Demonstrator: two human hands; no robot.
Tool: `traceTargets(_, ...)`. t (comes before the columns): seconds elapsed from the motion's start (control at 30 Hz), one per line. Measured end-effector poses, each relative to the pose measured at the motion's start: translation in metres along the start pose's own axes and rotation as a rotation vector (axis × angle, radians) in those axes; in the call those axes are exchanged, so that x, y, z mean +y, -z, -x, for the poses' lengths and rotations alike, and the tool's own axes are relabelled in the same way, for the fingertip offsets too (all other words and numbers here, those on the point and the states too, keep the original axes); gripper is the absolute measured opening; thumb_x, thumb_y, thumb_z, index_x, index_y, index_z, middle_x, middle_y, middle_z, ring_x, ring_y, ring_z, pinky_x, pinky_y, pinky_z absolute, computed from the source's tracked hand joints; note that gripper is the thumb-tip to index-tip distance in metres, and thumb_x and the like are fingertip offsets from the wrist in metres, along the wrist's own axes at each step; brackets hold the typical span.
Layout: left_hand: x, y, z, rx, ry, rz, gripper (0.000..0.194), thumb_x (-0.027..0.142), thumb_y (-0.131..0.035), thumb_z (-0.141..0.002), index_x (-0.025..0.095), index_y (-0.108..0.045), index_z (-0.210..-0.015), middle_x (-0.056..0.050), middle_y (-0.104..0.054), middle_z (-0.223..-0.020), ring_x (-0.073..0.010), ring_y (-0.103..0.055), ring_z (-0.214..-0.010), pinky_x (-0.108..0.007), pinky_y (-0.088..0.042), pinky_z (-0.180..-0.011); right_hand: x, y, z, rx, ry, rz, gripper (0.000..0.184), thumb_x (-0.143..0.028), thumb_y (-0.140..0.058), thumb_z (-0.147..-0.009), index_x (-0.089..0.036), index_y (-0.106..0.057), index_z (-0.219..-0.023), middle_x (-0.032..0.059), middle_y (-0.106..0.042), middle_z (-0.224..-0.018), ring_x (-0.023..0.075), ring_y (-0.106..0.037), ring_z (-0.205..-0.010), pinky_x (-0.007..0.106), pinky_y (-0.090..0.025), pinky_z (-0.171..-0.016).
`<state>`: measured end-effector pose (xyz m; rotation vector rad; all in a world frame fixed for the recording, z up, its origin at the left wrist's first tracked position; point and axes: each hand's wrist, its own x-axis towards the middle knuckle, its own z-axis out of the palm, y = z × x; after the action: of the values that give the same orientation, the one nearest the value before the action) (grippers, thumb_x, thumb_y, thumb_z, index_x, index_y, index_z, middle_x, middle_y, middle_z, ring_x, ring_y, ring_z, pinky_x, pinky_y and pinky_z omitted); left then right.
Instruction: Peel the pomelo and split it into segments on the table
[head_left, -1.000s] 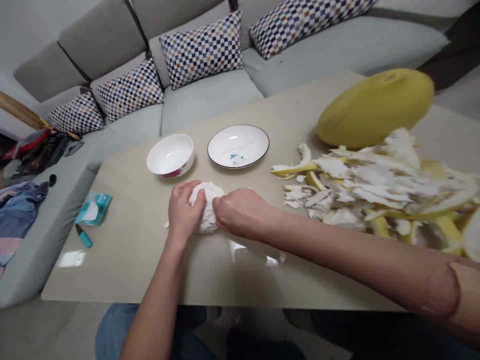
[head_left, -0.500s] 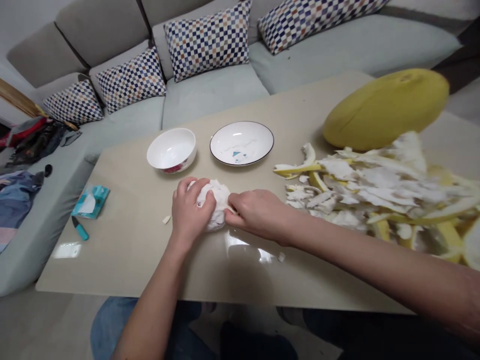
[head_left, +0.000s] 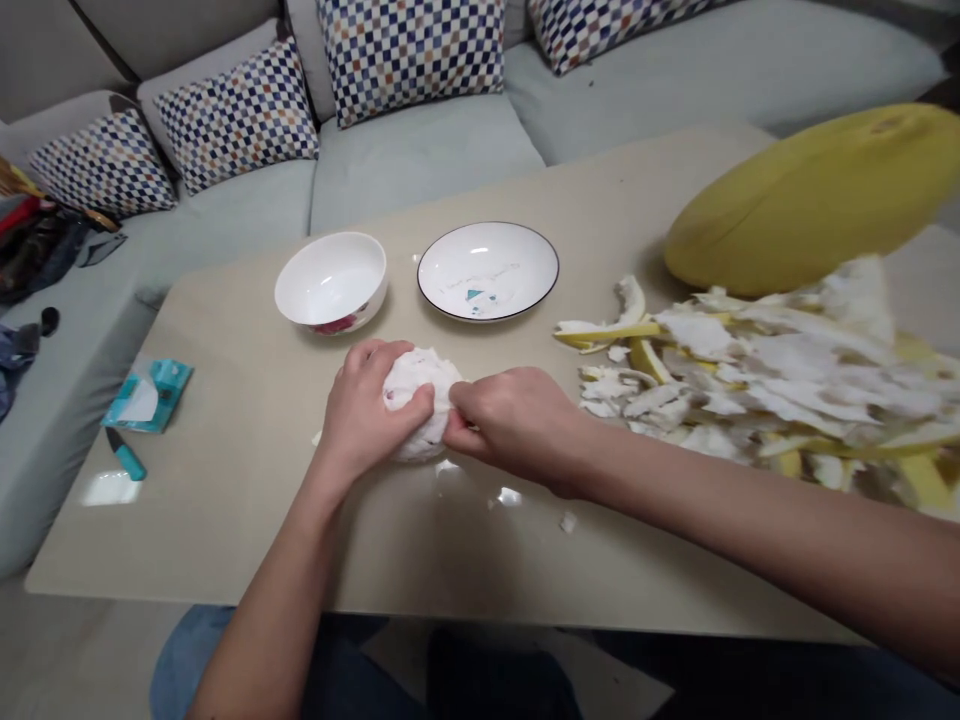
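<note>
A peeled pomelo, still coated in white pith, sits on the table before me. My left hand is wrapped round its left side, thumb across the front. At its right edge my right hand is closed in a pinch on the pith; the fingertips are partly hidden. Just beyond the fruit stand a white bowl with a red pattern and a white oval plate with a dark rim.
Torn yellow-and-white peel is heaped on the right, in front of a large whole yellow pomelo. On the left lie a teal tissue packet and a small teal-handled knife. Behind the table runs a sofa.
The view has shifted slightly closer and to the right. Both hands keep their hold on the pomelo, with the right fingers still pinched at its edge.
</note>
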<state>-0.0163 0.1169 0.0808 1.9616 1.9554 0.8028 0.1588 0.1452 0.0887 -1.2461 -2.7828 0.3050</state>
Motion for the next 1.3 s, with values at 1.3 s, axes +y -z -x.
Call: traceTargets(1.3, -0.010, 0.057, 0.014, 0.034, -0.290, -0.127, 0.015, 0.016, -0.060, -0.084, 0.023, -0.071, -0.092, -0.003, -0.072, -0.103, -0.0174, -0.068, -0.096, -0.024, -0.053, -0.072, -0.032, -0.037, -0.040, 0.652, 0.157, -0.514, 0.005, -0.016, -0.057, -0.079, -0.018, -0.062, -0.077, 0.0032, -0.061, -0.077, 0.0145, -0.050, -0.066, 0.026, -0.036, -0.058)
